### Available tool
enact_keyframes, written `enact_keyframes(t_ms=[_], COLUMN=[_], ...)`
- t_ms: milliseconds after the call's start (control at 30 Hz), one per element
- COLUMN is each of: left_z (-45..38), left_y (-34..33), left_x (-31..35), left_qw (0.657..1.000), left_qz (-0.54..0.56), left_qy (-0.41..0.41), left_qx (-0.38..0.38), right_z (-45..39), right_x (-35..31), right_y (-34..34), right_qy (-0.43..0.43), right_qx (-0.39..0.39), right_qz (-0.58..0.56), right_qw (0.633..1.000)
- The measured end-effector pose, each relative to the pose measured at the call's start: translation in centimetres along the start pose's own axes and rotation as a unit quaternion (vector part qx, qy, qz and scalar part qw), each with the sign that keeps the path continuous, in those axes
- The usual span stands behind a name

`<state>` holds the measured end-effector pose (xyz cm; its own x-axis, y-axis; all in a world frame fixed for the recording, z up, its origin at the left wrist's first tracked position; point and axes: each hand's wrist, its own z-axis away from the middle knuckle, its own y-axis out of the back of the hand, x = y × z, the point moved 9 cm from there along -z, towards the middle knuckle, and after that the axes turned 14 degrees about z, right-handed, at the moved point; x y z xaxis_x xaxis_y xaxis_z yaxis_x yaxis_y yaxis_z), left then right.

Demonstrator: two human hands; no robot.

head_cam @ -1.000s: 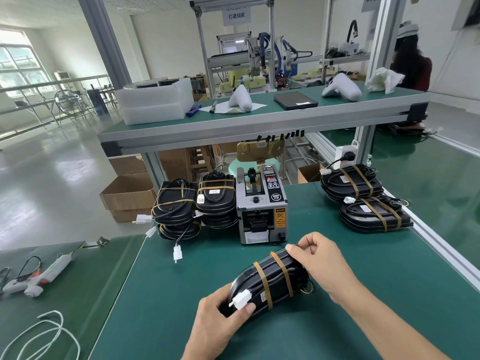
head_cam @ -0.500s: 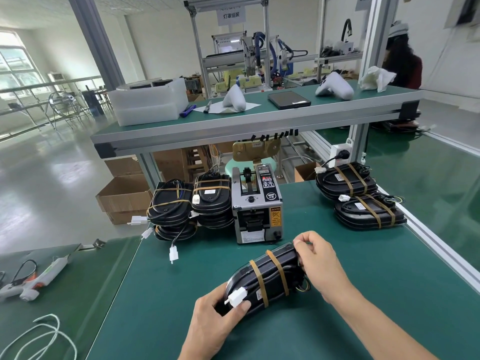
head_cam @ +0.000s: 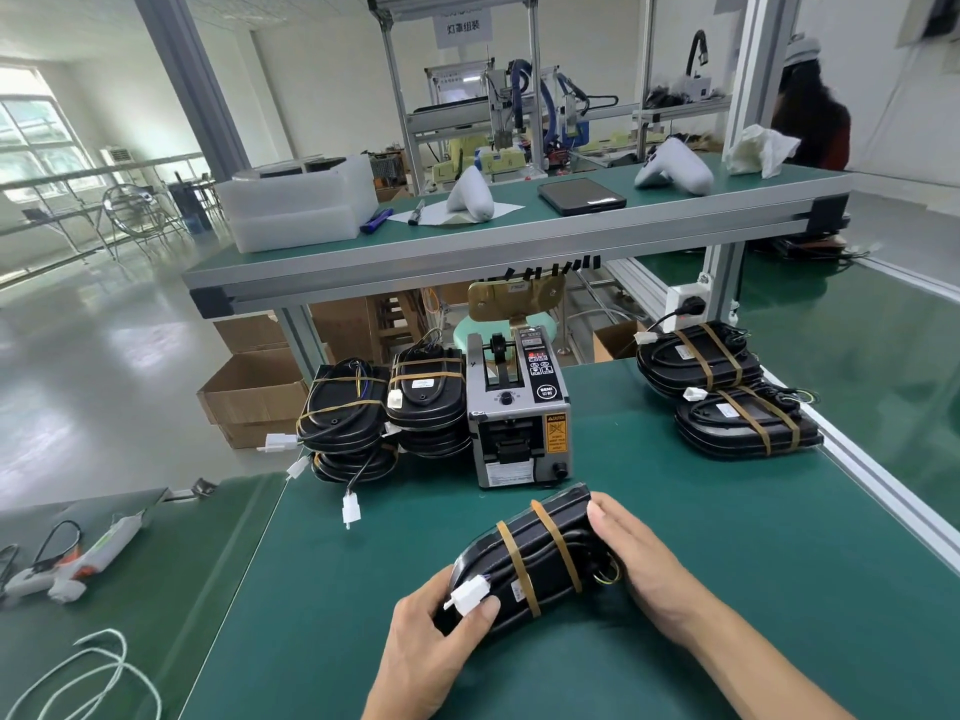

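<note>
A black oval device (head_cam: 535, 556) bound with two tan rubber bands lies on the green table (head_cam: 727, 537) in front of me, its black cable coiled on top. My left hand (head_cam: 431, 641) grips its near end, the thumb pressing beside a white connector (head_cam: 467, 599). My right hand (head_cam: 631, 550) holds the far right end, fingers curled round the edge near the yellow-green wires.
A grey tape dispenser (head_cam: 517, 407) stands just behind the device. Stacks of banded black devices (head_cam: 384, 407) sit to its left, and two more devices (head_cam: 727, 397) at the right by the aluminium table edge. A raised shelf (head_cam: 493, 236) crosses overhead. A glue gun (head_cam: 88, 558) lies on the left table.
My right hand has slid from pinching the device's top corner down onto its right end. The device has stayed in place in my left hand.
</note>
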<state>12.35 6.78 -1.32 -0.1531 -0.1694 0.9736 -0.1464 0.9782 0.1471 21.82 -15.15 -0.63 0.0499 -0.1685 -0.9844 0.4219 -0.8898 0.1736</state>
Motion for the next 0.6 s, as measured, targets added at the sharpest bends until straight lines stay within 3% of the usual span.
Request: enact_keyframes(t_ms=[300, 400, 467, 533, 600], left_z=[0.2, 0.2, 0.1, 0.0, -0.1], left_y=[-0.6, -0.7, -0.5, -0.4, -0.3], left_x=[0.6, 0.4, 0.4, 0.4, 0.4], left_qw=[0.999, 0.999, 0.999, 0.999, 0.999], left_qz=[-0.009, -0.009, -0.018, -0.02, -0.016], left_qy=[0.0, -0.001, -0.002, -0.009, -0.014], left_qx=[-0.034, -0.038, -0.031, -0.029, -0.031], right_z=[0.1, 0.0, -0.2, -0.3, 0.0], right_x=[-2.5, -5.7, -8.2, -10.3, -12.0], right_y=[0.3, 1.0, 1.5, 1.4, -0.1], right_qy=[0.007, 0.024, 0.043, 0.065, 0.086], right_qx=[-0.015, -0.019, -0.007, 0.017, 0.016], right_qz=[0.039, 0.109, 0.244, 0.412, 0.502], right_qw=[0.999, 0.994, 0.969, 0.909, 0.861])
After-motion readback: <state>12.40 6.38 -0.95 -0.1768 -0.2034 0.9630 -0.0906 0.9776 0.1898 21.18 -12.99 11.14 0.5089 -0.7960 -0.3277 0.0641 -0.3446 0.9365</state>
